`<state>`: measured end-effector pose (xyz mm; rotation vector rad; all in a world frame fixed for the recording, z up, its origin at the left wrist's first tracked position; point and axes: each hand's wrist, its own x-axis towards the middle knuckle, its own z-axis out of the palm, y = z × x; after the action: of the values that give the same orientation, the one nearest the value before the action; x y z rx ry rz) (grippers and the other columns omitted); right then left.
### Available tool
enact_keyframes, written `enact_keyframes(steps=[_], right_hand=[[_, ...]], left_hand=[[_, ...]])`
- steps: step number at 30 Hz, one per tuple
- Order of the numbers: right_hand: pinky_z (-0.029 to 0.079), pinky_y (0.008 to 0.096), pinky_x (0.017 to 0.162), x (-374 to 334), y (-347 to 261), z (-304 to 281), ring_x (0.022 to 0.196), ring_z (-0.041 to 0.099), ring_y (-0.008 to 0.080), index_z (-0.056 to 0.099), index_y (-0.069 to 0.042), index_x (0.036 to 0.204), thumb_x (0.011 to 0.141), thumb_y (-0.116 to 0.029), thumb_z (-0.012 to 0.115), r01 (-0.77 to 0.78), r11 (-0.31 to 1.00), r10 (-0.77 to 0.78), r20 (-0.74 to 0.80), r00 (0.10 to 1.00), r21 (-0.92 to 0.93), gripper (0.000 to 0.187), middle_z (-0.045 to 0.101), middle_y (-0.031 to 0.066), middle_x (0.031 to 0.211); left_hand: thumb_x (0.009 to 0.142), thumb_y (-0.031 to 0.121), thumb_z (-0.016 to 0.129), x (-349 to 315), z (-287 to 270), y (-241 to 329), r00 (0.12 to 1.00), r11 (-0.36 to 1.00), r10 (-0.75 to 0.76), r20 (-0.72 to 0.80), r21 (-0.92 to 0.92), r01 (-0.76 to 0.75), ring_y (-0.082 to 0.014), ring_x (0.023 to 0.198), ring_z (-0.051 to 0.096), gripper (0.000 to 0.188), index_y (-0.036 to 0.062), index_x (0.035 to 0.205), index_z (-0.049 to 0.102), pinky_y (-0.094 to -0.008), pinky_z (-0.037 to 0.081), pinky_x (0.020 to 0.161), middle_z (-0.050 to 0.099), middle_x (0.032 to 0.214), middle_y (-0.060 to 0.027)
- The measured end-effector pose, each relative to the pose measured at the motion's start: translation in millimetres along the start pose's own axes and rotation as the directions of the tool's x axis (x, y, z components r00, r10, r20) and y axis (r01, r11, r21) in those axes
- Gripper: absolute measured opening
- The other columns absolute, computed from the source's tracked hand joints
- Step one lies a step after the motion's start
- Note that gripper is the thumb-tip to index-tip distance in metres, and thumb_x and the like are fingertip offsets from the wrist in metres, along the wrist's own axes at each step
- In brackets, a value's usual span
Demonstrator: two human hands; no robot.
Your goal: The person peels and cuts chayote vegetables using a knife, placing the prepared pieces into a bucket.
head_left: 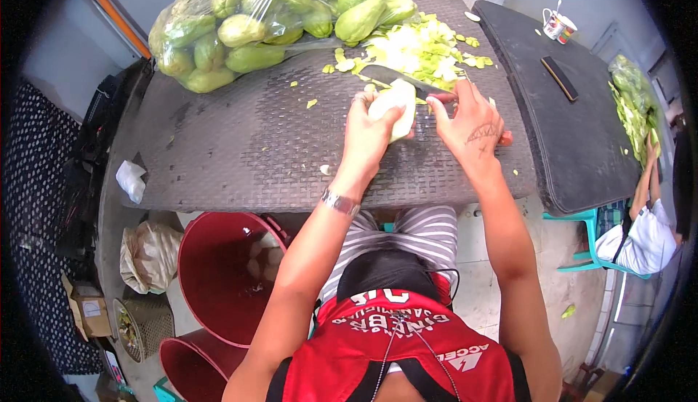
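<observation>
A peeled, pale chayote (399, 105) rests in my left hand (368, 131), with the fingers wrapped around it over the table. My right hand (471, 122) is closed on a knife (398, 76). Its dark, wide blade points left, just beyond the chayote, and a reddish handle end shows past my palm. I cannot tell whether the blade touches the chayote. Behind the blade lies a heap of light green peelings (425, 46). A big clear plastic bag (254, 9) full of green chayotes (242, 30) stands at the table's far left.
The dark woven table (240, 140) meets a second black table (552, 111), which bears a mug (559, 27) and a dark oblong object (559, 78). Another person (640, 238) works beside greens at far right. Below left stand a red bucket (211, 278) holding pale pieces and a basket (145, 328).
</observation>
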<state>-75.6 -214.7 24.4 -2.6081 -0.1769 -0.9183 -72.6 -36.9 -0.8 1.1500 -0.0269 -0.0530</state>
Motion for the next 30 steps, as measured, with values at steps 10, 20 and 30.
enact_keyframes(steps=[10, 20, 30], right_hand=[[0.053, 0.0469, 0.069, 12, 43, -28, 0.072, 0.068, 0.0337, 0.059, -0.001, 0.095, 0.082, -0.043, 0.079, -0.342, 0.939, 0.329, 0.198, 0.923, 0.033, 0.049, 0.068, 0.0169, 0.082], [0.043, 0.0230, 0.043, -28, -1, -67, 0.048, 0.053, 0.0091, 0.058, 0.000, 0.119, 0.104, -0.035, 0.056, -0.889, 0.166, -0.163, 0.901, 0.401, 0.426, 0.038, 0.060, 0.0054, 0.078], [0.048, 0.0291, 0.047, -88, -63, -76, 0.050, 0.057, 0.0082, 0.036, -0.014, 0.156, 0.094, -0.003, 0.064, -0.554, 0.505, 0.191, 0.540, 0.820, 0.662, 0.069, 0.065, 0.0062, 0.072]], left_hand=[[0.092, 0.022, 0.060, 22, -25, -1, 0.973, 0.787, -0.188, 0.136, -0.572, 0.232, -0.0394, 0.118, 0.060, 0.055, -0.0041, 0.139, 0.046, -0.0589, 0.049, 0.102, 0.060, 0.128, -0.0225], [0.103, 0.053, 0.042, -14, -30, 14, 0.914, 0.538, -0.013, 0.405, -0.768, 0.348, -0.0393, 0.112, 0.062, 0.061, -0.0001, 0.131, 0.053, -0.0601, 0.047, 0.103, 0.064, 0.119, -0.0225], [0.103, 0.048, 0.048, -35, -8, 24, 0.992, 0.852, -0.058, 0.108, -0.513, 0.106, -0.0232, 0.090, 0.070, 0.049, 0.0023, 0.114, 0.062, -0.0386, 0.059, 0.083, 0.069, 0.102, -0.0108]])
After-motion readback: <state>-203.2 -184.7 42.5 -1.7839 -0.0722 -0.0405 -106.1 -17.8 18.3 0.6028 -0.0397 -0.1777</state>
